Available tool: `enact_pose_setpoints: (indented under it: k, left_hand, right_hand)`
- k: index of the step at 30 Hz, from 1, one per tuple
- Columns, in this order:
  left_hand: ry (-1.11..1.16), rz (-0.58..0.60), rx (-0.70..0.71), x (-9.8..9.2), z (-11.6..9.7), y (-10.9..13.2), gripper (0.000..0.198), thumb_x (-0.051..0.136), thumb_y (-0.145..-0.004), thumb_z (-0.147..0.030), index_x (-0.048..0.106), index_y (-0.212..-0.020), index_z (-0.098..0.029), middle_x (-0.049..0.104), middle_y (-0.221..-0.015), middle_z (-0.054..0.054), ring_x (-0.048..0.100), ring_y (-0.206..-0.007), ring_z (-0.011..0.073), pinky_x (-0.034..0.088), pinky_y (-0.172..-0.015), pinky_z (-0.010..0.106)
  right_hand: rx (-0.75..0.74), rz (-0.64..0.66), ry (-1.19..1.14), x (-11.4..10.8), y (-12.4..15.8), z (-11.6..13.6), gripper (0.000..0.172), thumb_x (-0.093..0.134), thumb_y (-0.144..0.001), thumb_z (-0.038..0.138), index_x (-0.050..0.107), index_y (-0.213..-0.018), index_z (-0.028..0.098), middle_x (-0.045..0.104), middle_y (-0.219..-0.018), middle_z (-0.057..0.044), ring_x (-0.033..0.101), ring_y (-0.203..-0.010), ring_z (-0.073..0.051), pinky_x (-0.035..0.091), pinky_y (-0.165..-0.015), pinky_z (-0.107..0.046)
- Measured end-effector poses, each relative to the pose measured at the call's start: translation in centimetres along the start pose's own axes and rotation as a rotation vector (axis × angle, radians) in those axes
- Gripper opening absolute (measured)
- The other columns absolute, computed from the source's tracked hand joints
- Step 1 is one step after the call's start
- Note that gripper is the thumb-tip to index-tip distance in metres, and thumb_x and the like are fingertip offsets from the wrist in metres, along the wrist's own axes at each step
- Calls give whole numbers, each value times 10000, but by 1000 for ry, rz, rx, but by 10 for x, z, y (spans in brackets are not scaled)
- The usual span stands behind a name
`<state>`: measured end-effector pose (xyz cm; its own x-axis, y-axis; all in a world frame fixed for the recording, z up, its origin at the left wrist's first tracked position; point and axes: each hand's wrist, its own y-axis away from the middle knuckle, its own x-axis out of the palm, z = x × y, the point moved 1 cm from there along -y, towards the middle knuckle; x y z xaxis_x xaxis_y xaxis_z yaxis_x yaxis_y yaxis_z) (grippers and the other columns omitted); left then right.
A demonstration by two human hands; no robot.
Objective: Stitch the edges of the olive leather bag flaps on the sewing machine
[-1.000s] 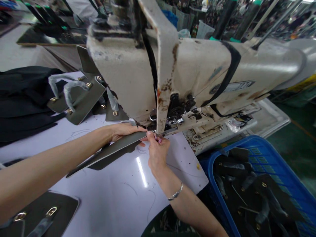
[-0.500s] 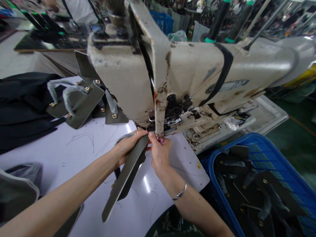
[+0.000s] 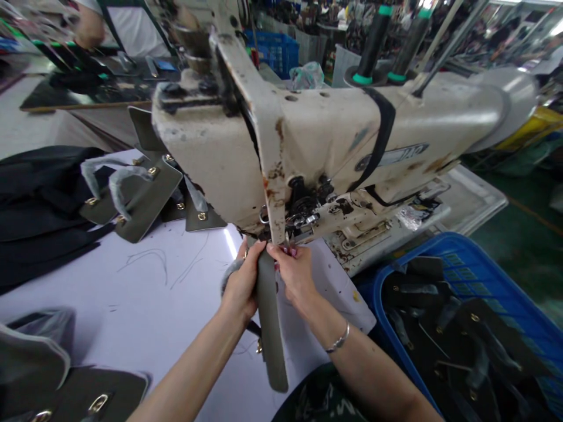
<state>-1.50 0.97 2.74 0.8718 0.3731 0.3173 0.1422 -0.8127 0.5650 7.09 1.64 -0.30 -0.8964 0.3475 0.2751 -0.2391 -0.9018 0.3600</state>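
An olive-grey bag panel [image 3: 271, 328] stands edge-up between my hands, its far end under the head of a worn cream sewing machine [image 3: 206, 158]. My left hand [image 3: 243, 281] grips the panel's left side near the needle area, fingers curled round it. A wrapped handle, partly hidden, shows beside that hand, and a gold fitting [image 3: 258, 346] hangs lower down. My right hand [image 3: 294, 266], with a silver bracelet on the wrist, pinches the panel's edge from the right, close to the presser foot. The needle itself is hidden.
Finished-looking panels with wrapped handles [image 3: 149, 193] lie at the left beside black fabric [image 3: 39, 211]. More panels [image 3: 83, 392] lie at the lower left. A blue basket [image 3: 382, 293] of panels stands at the right. Across the way, a person's arm [image 3: 90, 26] shows by another worktable.
The panel has swung from a leftward slant to nearly straight toward me. My left hand has turned and shifted right with it; my right hand stays by the presser foot.
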Motion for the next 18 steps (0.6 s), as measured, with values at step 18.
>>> enact_pose_setpoints:
  k: [18]
  left_hand:
    - [195,-195,76,27,12,0,442,702,-850,-224,595,-1266,-329,751,-999,-53,728,-851,125,600,-795,208]
  right_hand:
    - [-116,150,323,-24,-15,30,248,791,-694,352,643,-604,175,617,-586,8,531,-563,-144,427,-538,-260]
